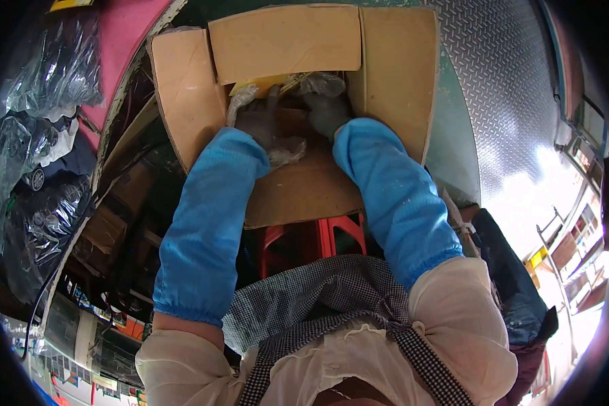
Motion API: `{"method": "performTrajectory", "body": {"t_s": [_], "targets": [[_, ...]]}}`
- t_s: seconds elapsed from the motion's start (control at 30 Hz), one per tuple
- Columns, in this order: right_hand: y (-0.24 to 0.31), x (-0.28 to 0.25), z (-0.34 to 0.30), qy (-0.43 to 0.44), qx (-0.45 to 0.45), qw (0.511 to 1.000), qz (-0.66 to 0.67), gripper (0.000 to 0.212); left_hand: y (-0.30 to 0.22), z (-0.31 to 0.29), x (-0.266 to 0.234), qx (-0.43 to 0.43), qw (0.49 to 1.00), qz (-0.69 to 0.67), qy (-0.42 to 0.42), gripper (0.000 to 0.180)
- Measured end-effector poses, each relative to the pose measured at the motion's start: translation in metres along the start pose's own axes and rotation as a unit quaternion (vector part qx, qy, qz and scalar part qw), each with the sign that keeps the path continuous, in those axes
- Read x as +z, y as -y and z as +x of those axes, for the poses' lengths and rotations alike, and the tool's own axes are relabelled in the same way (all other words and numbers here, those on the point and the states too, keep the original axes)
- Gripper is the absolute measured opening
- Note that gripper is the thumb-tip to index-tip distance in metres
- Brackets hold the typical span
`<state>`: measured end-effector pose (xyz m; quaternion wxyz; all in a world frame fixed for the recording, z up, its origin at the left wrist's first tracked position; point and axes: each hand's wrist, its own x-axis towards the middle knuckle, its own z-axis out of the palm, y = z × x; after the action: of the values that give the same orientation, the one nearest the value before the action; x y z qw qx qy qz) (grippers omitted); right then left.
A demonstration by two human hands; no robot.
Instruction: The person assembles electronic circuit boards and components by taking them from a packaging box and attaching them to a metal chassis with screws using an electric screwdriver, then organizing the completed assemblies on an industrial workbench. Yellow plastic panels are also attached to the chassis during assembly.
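Both my hands reach down into an open cardboard box (304, 196), wearing dark grey gloves and blue sleeve covers. My left hand (257, 123) is closed on a crumpled clear plastic bag (242, 101), with one finger pointing toward the far wall. Close by on the right, my right hand (328, 114) is curled around more of the clear plastic. Between and beyond the hands shows a yellow, flat-looking piece (262, 84), partly covered by the plastic and a flap. Its kind cannot be made out. The hands hide much of the box's inside.
Far, left and right flaps of the box are folded outward. A red plastic stool (323, 237) stands below the near flap. Plastic-wrapped dark packages (44, 169) lie at left beside a pink surface (130, 40). Patterned metal plate (501, 88) covers the right side.
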<state>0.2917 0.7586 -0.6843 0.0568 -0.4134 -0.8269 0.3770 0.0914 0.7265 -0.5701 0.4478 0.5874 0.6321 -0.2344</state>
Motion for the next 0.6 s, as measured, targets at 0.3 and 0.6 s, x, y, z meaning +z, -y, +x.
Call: {"method": "performTrajectory", "body": {"t_s": [0.3,0.6], "targets": [[-0.005,-0.015,0.01,-0.027,-0.024,0.998,-0.056,0.019,0.0,0.0,0.002,0.033,0.998,-0.013,-0.043,0.117],[0.045,-0.102,0.001,0.186,0.017,0.972,-0.144,0.019,-0.003,-0.007,0.005,0.005,0.997,-0.053,-0.05,0.126]]}}
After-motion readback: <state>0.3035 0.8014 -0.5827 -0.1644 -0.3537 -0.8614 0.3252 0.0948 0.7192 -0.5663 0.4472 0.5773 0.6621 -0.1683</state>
